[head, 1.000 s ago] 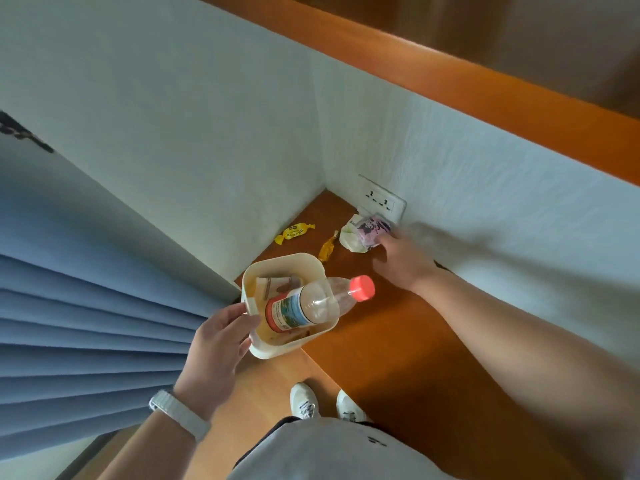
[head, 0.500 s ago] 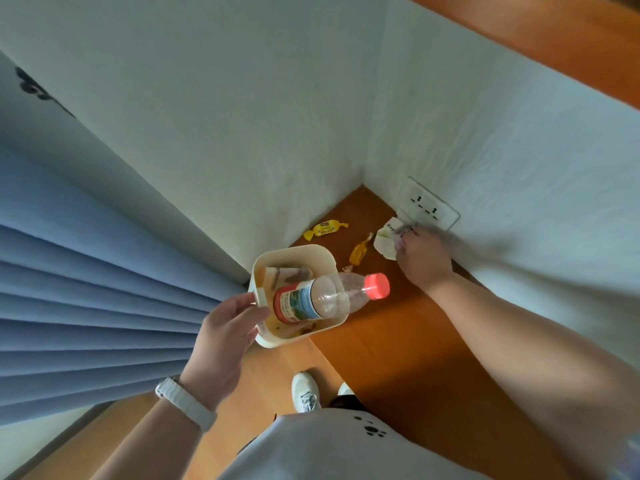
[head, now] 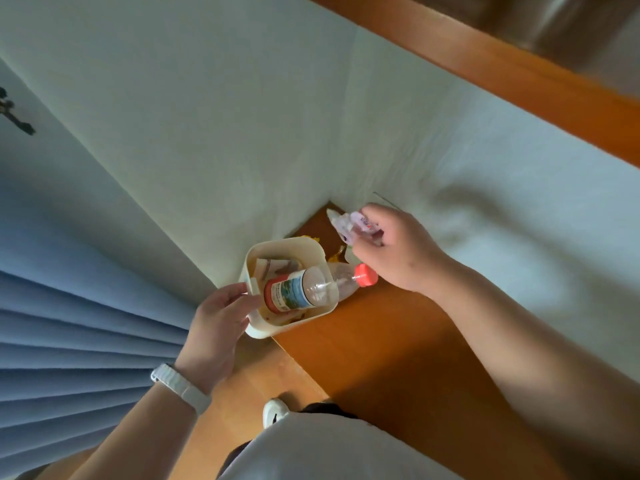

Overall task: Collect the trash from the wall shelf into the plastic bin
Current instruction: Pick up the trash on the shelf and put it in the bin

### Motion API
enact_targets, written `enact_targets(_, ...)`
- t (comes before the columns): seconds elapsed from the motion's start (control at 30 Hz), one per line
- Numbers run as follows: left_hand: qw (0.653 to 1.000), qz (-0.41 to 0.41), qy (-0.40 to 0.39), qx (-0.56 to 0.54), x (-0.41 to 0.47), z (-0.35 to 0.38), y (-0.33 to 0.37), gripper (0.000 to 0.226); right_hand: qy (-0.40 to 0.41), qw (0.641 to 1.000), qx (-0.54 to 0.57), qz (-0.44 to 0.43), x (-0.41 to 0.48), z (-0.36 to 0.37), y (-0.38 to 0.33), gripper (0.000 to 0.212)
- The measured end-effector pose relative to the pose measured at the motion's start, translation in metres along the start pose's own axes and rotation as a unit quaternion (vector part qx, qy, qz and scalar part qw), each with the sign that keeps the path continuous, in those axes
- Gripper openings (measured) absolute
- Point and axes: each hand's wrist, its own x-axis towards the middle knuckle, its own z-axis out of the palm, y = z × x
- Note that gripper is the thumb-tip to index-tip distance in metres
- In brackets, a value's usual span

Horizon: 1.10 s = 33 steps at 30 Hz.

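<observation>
Two hands share the work: our left hand point(head: 216, 327) is clamped on the near-left corner of the cream plastic bin point(head: 313, 245), holding it up against the outer edge of the wall shelf point(head: 374, 341), and our right hand point(head: 394, 251) is closed around a crumpled white-and-purple wrapper point(head: 349, 225), lifted clear of the shelf in the back corner. From that grip the bin's mouth lies down and to the left, near but not under the wrapper, so we judge the coming move to be a short carry leftward and a release. A clear plastic bottle point(head: 304, 289) lies slantwise across the opening, its red cap point(head: 365, 274) jutting out over the right rim towards our right hand; the free room is the far-left part of the mouth, above the paper scraps. The wall closes in just behind. A bit of yellow candy wrapper point(head: 337, 254) shows on the shelf between bin and hand, mostly hidden.
</observation>
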Motion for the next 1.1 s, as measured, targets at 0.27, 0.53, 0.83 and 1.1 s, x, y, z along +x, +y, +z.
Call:
enact_targets(0.27,1.000,0.017,-0.020,0.005,-0.003,0.010,0.005,0.033,-0.098,0.994,0.026,0.043,-0.017,0.043,-0.059,0.023)
enact_targets(0.53,1.000,0.028,0.006,-0.010,-0.011,-0.002,0.007,0.042,-0.110,0.992,0.043,0.045,-0.025,0.070,-0.071,0.034)
enact_targets(0.83,0.999,0.006,0.025,-0.036,-0.006,-0.006,-0.002,0.029,0.040,0.997,-0.032,-0.062,-0.040,0.039,-0.055,0.022)
enact_targets(1.1,0.999,0.001,0.035,-0.016,-0.002,-0.004,-0.008,0.021,0.076,0.984,-0.107,0.120,-0.013,0.015,0.048,0.021)
